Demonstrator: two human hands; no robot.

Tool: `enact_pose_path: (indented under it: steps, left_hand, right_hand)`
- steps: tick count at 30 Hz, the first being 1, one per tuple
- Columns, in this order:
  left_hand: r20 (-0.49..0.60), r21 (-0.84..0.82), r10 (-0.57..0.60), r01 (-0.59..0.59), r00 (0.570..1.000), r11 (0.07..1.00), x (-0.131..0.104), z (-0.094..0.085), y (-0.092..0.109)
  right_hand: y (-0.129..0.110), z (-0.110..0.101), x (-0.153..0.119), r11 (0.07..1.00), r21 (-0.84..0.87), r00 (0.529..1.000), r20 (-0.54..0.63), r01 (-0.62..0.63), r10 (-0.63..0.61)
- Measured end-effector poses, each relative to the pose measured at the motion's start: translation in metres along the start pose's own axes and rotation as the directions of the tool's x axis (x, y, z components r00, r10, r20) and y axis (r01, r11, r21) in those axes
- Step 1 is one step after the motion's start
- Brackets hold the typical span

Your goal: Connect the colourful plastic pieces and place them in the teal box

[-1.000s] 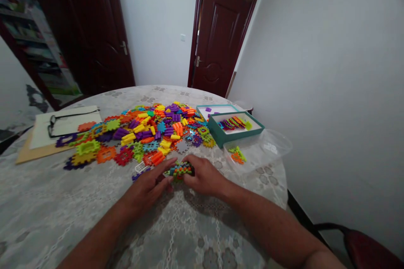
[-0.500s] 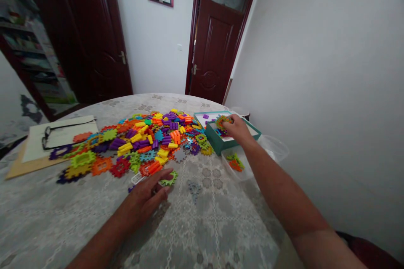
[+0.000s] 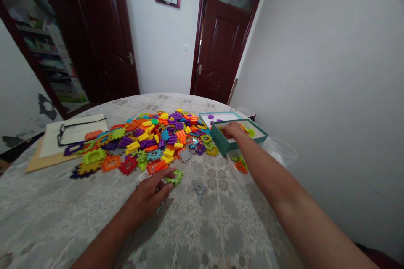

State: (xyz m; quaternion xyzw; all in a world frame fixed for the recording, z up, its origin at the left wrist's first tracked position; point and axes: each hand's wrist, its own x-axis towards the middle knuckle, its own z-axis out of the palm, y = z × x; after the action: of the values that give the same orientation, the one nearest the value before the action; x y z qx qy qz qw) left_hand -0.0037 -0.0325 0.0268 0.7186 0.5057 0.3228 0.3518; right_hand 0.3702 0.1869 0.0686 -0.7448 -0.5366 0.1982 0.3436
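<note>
My left hand [image 3: 150,193] rests low over the table, its thumb and forefinger on either side of a lime green gear piece [image 3: 178,177]. Inside the green box [image 3: 225,147], my right hand [image 3: 232,129] is closed on a clump of red and orange gear pieces [image 3: 224,131]; its fingertips are partly hidden. More pieces, some orange and yellow-green [image 3: 250,131], lie in the box beside the wrist. A grey triangular piece [image 3: 199,190] lies flat on the cloth to the right of my left hand.
A big heap of coloured gears and tubes [image 3: 151,138] covers the table's middle. Black glasses [image 3: 61,134] lie on papers at left. Behind the green box is a shallow white lid [image 3: 225,115]. A clear tub [image 3: 235,168] with pieces and a clear lid [image 3: 285,149] are at right.
My right hand has lowered the clump of gear pieces from above the green box's rim down into it. My left hand stays at the lime green gear piece. The view has shifted slightly left.
</note>
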Motion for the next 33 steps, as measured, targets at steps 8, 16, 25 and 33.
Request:
enact_pose_path:
  steps: [8, 16, 25, 33]
  left_hand:
    - [-0.094, 0.090, 0.014, -0.006, 0.995, 0.996, 0.002, -0.007, -0.002]
    - [-0.496, 0.180, -0.001, 0.105, 0.868, 0.978, 0.001, -0.027, 0.000]
    - [-0.548, 0.331, 0.031, 0.183, 0.836, 0.926, 0.006, -0.034, -0.027]
    - [-0.363, 0.586, 0.039, 0.196, 0.931, 0.786, 0.005, -0.034, -0.035]
  right_hand:
    - [-0.002, -0.024, -0.009, 0.995, 0.098, 0.998, -0.061, -0.027, 0.033]
    - [-0.018, -0.035, -0.087, 0.934, 0.221, 0.960, -0.070, 0.279, -0.271]
    - [-0.020, 0.037, -0.221, 0.685, 0.106, 0.602, 0.392, 0.721, -0.695]
    - [-0.022, 0.091, -0.239, 0.596, -0.148, 0.593, 0.440, 0.789, -0.675]
